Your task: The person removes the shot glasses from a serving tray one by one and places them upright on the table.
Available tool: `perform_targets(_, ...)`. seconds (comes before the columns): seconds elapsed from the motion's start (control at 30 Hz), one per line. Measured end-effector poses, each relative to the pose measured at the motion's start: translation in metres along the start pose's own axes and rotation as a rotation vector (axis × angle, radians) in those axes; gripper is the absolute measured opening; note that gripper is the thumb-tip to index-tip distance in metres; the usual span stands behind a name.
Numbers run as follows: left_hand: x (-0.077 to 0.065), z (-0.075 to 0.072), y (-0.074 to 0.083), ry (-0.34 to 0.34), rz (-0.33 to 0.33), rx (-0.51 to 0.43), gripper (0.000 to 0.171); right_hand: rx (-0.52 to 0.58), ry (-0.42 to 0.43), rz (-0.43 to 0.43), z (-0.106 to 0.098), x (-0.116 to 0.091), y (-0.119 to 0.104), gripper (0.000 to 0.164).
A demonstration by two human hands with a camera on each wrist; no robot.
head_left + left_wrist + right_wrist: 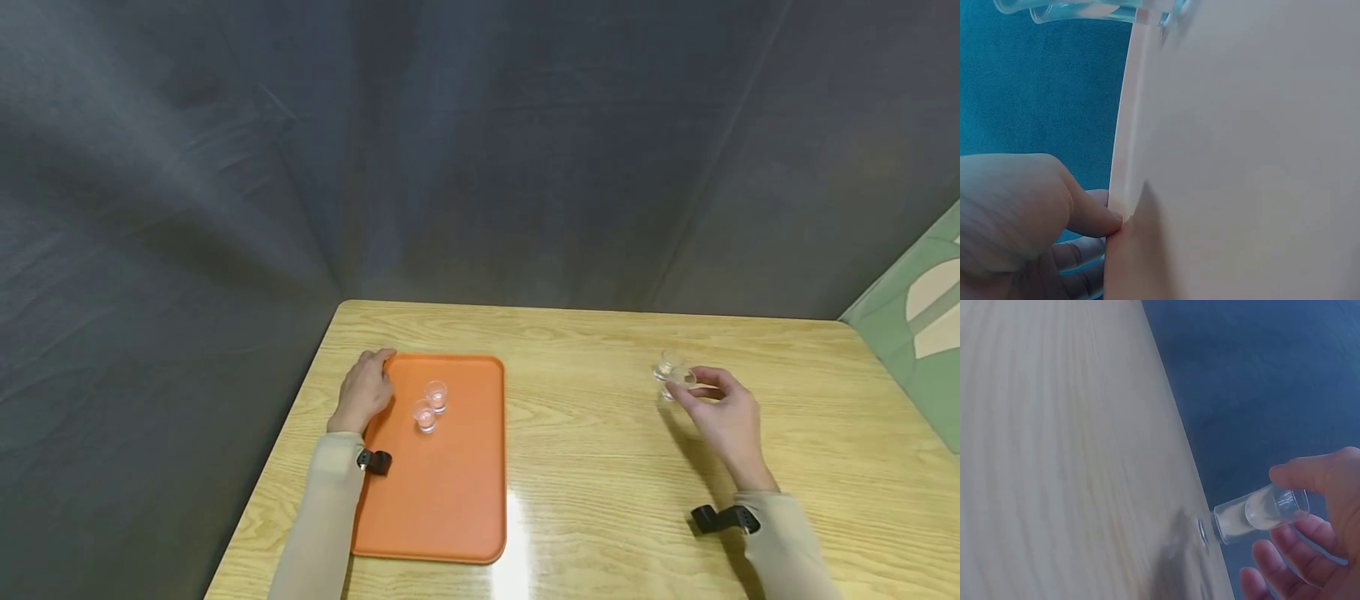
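Note:
My left hand (362,392) is at the far left corner of an orange tray (450,500). In the left wrist view the thumb presses on the tray's rim (1124,144), with the other fingers outside it, partly hidden. Two small clear shot glasses (437,396) stand close together on the tray. At the right, my right hand (727,421) pinches a clear shot glass (1269,509) by its upper part between thumb and fingers. Another clear shot glass (666,365) stands on the table just behind it; whether the two touch I cannot tell.
The wooden table (585,467) carries the tray on its left part. A dark cloth (525,167) hangs along the far and left edges. Green patterned fabric (922,333) borders the right side. Each wrist wears a black strap (723,518).

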State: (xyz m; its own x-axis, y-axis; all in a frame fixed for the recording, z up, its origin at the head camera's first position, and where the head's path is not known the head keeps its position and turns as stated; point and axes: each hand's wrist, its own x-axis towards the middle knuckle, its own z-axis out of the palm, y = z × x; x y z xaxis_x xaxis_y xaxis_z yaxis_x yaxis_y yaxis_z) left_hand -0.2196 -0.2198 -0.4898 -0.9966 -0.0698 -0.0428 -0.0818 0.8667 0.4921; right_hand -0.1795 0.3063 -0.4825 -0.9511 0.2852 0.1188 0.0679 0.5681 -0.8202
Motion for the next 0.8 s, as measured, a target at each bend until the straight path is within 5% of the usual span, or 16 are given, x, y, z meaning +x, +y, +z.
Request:
perform_targets(0.33,0.002,0.001,0.0,-0.001,-0.004,-0.01,0.048,-0.013,-0.033,0.067,-0.003,0.006,0.012,0.058)
perform_targets(0.8,0.0,0.001,-0.001,0.007,0.005,-0.005,0.047,-0.026,-0.039,0.038,0.002,0.011,0.017,0.055)
